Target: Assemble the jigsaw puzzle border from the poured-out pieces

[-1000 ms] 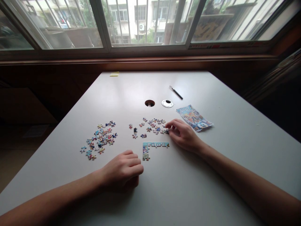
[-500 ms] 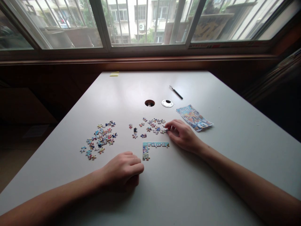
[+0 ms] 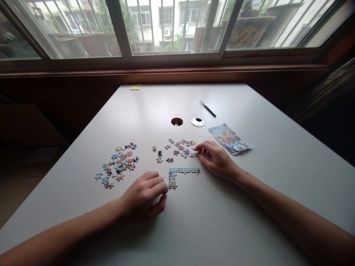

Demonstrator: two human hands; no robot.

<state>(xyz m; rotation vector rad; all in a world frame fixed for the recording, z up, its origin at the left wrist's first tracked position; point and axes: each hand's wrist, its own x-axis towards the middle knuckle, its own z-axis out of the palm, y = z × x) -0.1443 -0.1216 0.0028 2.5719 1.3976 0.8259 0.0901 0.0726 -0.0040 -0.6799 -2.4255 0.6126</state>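
My left hand (image 3: 146, 194) is curled closed just left of the joined L-shaped corner of a jigsaw puzzle (image 3: 183, 170). Between its thumb and fingertips, anything held is too small to make out. On the right, my right hand (image 3: 216, 158) rests on the table, fingers loosely bent and thumb apart from the index finger. Its fingertips touch or nearly touch the right edge of a loose group of puzzle pieces (image 3: 183, 152). A denser heap of puzzle pieces (image 3: 119, 166) lies to the left, beyond my left forearm.
The white table (image 3: 222, 229) reaches toward a barred window. A printed picture sheet (image 3: 229, 139) lies beyond my right hand. Farther back are a pen (image 3: 208, 109), a round cable hole (image 3: 176, 121), its metal cover (image 3: 198, 121) and a yellow sticky note (image 3: 135, 87).
My left hand has shifted slightly up and turned, so the thumb side shows more. My right hand and the puzzle pieces on the table stay where they were.
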